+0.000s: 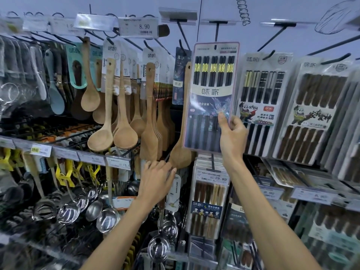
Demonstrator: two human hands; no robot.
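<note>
Shop rack [64, 152]: right hand [232, 131] grips one chopstick pack [211, 88], perhaps five pairs

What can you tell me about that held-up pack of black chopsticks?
The chopstick pack is a flat, pink-edged plastic blister holding five black pairs banded in gold near the top, with a blue card across the middle. It is upright, its hang slot at a peg. The right hand grips its lower right edge.

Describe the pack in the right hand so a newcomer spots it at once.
On the hook wall, right of the wooden spoons, the right hand grips a chopstick pack at its lower edge. Only it has a pink border and gold bands on every black pair.
</note>
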